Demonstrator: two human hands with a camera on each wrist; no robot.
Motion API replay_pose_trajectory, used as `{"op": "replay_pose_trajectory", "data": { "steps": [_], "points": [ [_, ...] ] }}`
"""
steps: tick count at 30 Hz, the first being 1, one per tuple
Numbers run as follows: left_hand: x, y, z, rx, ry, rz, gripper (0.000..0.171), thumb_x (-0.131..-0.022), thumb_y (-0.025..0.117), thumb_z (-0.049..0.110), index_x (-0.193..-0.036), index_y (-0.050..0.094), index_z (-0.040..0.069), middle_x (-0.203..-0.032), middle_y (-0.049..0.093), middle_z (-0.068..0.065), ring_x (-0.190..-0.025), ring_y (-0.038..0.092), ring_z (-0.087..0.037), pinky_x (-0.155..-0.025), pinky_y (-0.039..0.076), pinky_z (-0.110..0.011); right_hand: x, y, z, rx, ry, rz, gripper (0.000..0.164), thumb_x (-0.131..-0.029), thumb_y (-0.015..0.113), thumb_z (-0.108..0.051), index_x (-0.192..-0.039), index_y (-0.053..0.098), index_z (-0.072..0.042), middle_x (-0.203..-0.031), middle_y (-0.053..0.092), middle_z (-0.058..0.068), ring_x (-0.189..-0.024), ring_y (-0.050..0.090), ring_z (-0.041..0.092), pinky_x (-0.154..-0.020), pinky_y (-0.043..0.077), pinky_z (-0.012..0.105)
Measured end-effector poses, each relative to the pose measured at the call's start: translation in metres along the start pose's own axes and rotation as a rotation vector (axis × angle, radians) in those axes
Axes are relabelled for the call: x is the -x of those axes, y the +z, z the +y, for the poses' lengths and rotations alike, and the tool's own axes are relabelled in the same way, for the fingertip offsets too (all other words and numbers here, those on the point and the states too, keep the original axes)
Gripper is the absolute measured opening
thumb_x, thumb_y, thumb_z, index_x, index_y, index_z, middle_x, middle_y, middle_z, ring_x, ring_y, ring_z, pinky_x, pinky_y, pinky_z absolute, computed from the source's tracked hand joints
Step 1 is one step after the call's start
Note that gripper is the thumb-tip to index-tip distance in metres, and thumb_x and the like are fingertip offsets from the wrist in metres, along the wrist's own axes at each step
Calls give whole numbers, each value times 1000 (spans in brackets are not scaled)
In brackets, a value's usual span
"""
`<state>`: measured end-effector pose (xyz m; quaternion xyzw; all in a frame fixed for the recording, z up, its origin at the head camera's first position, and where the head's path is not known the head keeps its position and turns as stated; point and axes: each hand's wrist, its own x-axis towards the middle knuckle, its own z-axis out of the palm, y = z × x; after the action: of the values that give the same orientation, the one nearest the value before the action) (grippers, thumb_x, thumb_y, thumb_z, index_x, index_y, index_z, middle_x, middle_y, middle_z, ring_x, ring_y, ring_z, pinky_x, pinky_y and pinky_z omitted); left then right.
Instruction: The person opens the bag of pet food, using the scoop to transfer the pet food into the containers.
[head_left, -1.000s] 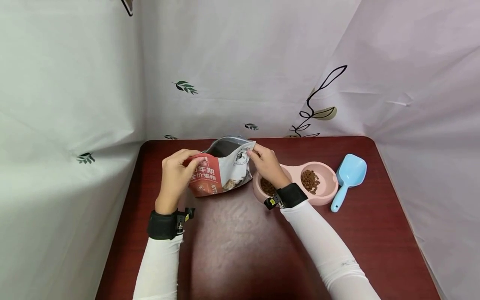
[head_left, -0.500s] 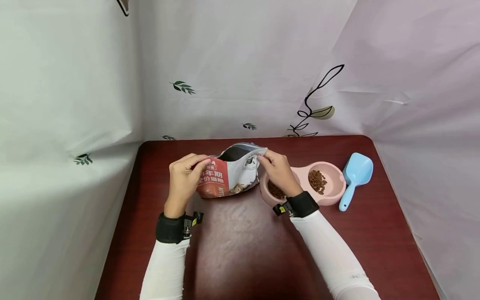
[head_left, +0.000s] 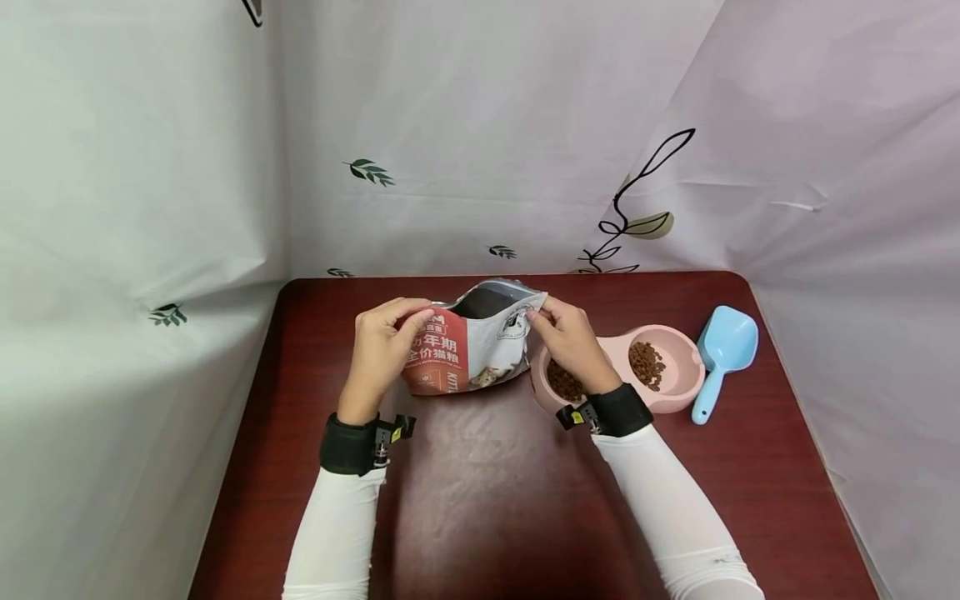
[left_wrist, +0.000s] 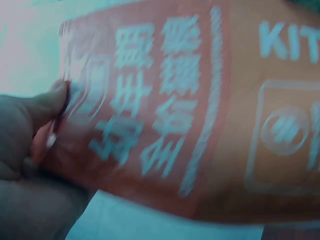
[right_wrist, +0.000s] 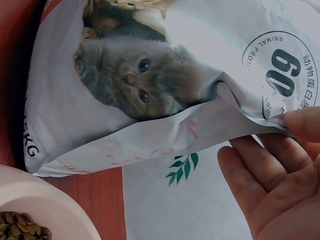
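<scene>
A red, white and grey cat food bag [head_left: 487, 346] stands on the table with its top gaping between both hands. My left hand [head_left: 381, 342] pinches the red top corner between thumb and fingers; the left wrist view is blurred but shows the thumb on the bag's edge. At the other top corner my right hand [head_left: 573, 342] pinches the white edge, thumb in front and fingers behind. The right wrist view shows a kitten picture on the bag [right_wrist: 135, 80]. What lies inside the bag is hidden.
A pink double bowl [head_left: 678, 400] with brown kibble [head_left: 647, 365] in both halves sits just right of the bag, partly under the right wrist. Beside it lies a light blue scoop [head_left: 727, 342]. A pale patterned cloth [head_left: 480, 150] hangs behind the dark red table [head_left: 480, 500].
Both hands and the bag have shifted to the right in the head view, and the bowl and scoop also appear further right. The bag's mouth stays apart and both corners remain pinched.
</scene>
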<state>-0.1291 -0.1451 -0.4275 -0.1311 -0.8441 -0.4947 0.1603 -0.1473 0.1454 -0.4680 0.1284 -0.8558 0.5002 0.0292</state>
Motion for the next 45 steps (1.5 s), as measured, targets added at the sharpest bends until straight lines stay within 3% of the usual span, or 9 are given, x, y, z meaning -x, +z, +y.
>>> {"op": "replay_pose_trajectory", "data": {
  "steps": [6,11,13,18,24,28,32,38,45],
  "points": [
    [-4,-17,-6,-24,-78,-122,15,-98,72,14,-110,80,9,-97,79,-10,-75,64,-14,-62,48,-18,-2,0,-3,23,18,-12,10,-105,61,-17,-100,66,-11,-68,45,0,-58,36,13,-58,31,27],
    [-7,-16,-7,-40,-41,-117,15,-100,70,17,-106,81,9,-94,79,-8,-75,67,-14,-64,48,-17,-5,-3,-11,3,15,17,23,-103,65,-19,-125,67,-12,-78,63,6,-67,53,15,-62,40,25],
    [-9,-15,-7,-54,-37,-103,15,-101,69,17,-105,81,9,-95,80,-8,-76,68,-15,-64,48,-17,-8,-4,-16,-20,-24,37,34,-102,68,-18,-134,64,-11,-97,74,9,-80,65,15,-69,49,24],
    [-15,-13,-8,-62,-44,-109,18,-102,67,19,-108,81,9,-95,79,-10,-74,68,-17,-63,48,-19,-14,-8,-31,58,-238,94,46,-97,73,-12,-141,59,-9,-139,67,6,-122,65,20,-98,52,38],
    [-22,-15,-15,-42,-50,-137,21,-104,64,20,-113,79,9,-97,78,-11,-72,66,-18,-62,48,-20,-20,4,-65,295,-616,51,52,-93,78,-13,-140,60,0,-148,58,15,-141,51,33,-121,34,47],
    [-22,-15,-15,-25,-36,-157,23,-105,62,19,-115,78,7,-99,78,-13,-71,66,-19,-61,48,-19,-30,20,-84,440,-752,-33,52,-96,75,-20,-142,60,-1,-147,60,14,-144,48,32,-128,21,49],
    [-20,-14,-14,-6,-37,-163,22,-104,63,19,-115,78,7,-100,78,-12,-72,66,-18,-62,49,-18,-42,33,-87,501,-736,-85,38,-100,71,-19,-134,66,-4,-134,69,10,-137,57,27,-128,19,48],
    [-18,-13,-11,-31,-33,-139,22,-104,64,22,-113,78,8,-100,78,-11,-71,63,-17,-62,48,-21,-54,42,-83,484,-677,-92,22,-103,66,-19,-120,71,-7,-110,76,6,-107,70,22,-114,42,43],
    [-18,-10,-4,-105,10,-106,20,-94,78,17,-112,79,8,-102,79,-12,-79,74,-20,-66,58,-34,-58,47,-81,457,-652,-78,19,-104,65,-22,-114,70,-8,-107,75,5,-104,70,21,-101,47,42]
  ]
}}
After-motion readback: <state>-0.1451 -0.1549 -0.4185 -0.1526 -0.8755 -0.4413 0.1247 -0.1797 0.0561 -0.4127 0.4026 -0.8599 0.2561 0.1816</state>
